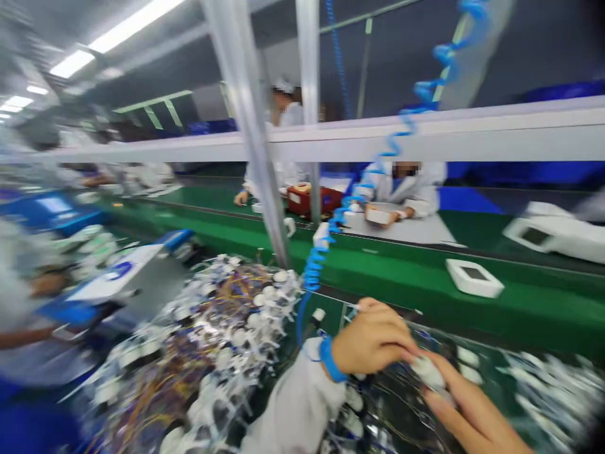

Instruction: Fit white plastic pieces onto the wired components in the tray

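The work in hand appears to be close handling of one small white part (429,373), held up over the near bench between the two hands; the right hand (456,388) has it pinched between thumb and fingers, while the left hand (373,340), banded at the wrist with a blue strap (331,359), brings its bent fingertips to the part's upper end; whether those left fingertips grip it or only press against it cannot be told, since the view is blurred; a next move, as far as can be judged, calls for a steady right pinch and a small, careful motion of the left fingers; beneath the hands lies a clutter of dark and clear pieces with thin wires, which could snag a lowered part; two white caps (469,364) sit just beyond the right hand, and a blurred heap of white pieces (560,391) spreads farther right; on the left, a broad pile of white wired assemblies (227,340) hems in the sleeve (300,397), with a blue coiled hose (312,268) coming down near that wrist; ahead, the green ledge (387,261) bounds the reach, a white housing (474,277) resting on it; the freest room seems to be upward.
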Available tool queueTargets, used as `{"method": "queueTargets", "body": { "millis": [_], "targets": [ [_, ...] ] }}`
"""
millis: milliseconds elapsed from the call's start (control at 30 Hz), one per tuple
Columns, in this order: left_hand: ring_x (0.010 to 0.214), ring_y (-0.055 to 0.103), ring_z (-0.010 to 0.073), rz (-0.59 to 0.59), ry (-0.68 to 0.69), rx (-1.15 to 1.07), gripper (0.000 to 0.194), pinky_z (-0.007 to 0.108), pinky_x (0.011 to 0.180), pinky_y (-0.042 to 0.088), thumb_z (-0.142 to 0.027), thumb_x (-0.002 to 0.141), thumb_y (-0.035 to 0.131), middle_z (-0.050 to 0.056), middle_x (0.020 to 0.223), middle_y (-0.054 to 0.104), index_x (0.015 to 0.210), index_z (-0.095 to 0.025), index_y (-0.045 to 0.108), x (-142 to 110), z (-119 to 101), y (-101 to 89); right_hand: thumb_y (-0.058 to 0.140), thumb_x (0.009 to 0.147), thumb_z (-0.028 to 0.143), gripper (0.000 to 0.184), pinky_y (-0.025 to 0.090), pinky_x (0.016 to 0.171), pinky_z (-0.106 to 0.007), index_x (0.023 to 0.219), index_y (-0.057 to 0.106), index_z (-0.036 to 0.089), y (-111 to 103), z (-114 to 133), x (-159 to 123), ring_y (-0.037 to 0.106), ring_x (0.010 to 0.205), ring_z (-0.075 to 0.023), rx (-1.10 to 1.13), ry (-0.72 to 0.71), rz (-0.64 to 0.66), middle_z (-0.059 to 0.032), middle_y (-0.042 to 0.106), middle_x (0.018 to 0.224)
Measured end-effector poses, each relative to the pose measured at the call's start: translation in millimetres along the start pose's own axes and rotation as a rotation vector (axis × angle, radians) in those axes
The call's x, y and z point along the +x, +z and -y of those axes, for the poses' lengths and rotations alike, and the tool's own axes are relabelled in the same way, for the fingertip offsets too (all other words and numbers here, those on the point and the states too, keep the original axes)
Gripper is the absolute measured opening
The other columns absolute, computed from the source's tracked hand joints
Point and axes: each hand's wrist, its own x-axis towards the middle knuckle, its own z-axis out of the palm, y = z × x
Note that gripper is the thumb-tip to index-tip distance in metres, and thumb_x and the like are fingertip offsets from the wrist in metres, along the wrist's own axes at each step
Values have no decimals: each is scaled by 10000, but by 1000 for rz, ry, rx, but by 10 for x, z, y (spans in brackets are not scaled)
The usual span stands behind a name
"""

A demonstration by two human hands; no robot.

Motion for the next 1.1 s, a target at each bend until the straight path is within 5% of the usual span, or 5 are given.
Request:
{"method": "queueTargets", "body": {
  "millis": [100, 333, 600, 867, 1100],
  "targets": [
    [831, 648, 180, -181, 9, -177, 422, 369, 864, 465, -454, 1035, 508, 60, 815, 721, 809, -178, 732, 1, -30, 23, 459, 1020, 637, 604, 452, 1058, -473, 1456, 520, 223, -147, 144, -85, 570, 1230, -348, 65, 24, 150, -127, 601, 1392],
    [798, 613, 179, -210, 20, -262, 331, 380, 818, 423, -374, 1032, 540, 33, 774, 688, 809, -188, 698, 5, -68, 78, 480, 1056, 539, 430, 465, 910, -365, 1376, 519, 253, -211, 351, -25, 604, 1027, -272, 107, -6, 189, -59, 661, 1138],
    [809, 615, 181, -147, 34, -210, 325, 404, 897, 397, -382, 1030, 546, 22, 761, 701, 813, -204, 712, 21, -66, 55, 511, 1051, 429, 284, 433, 882, -350, 1280, 539, 262, -224, 354, -5, 593, 1016, -269, 97, -5, 206, -38, 657, 1113],
    [864, 589, 188, -54, -4, -121, 418, 413, 951, 360, -476, 1052, 439, 39, 834, 676, 887, -200, 706, -17, -155, -150, 472, 1071, 509, 368, 424, 902, -335, 1369, 486, 293, -238, 425, -29, 579, 1042, -256, 151, -33, 236, -23, 631, 1183],
    [867, 602, 195, -91, 20, -164, 329, 406, 920, 375, -367, 1053, 485, 33, 809, 690, 855, -201, 689, -16, -141, -35, 471, 1061, 517, 347, 443, 878, -347, 1267, 536, 245, -217, 410, -36, 587, 996, -268, 139, -28, 228, -47, 646, 1102]
  ]
}}
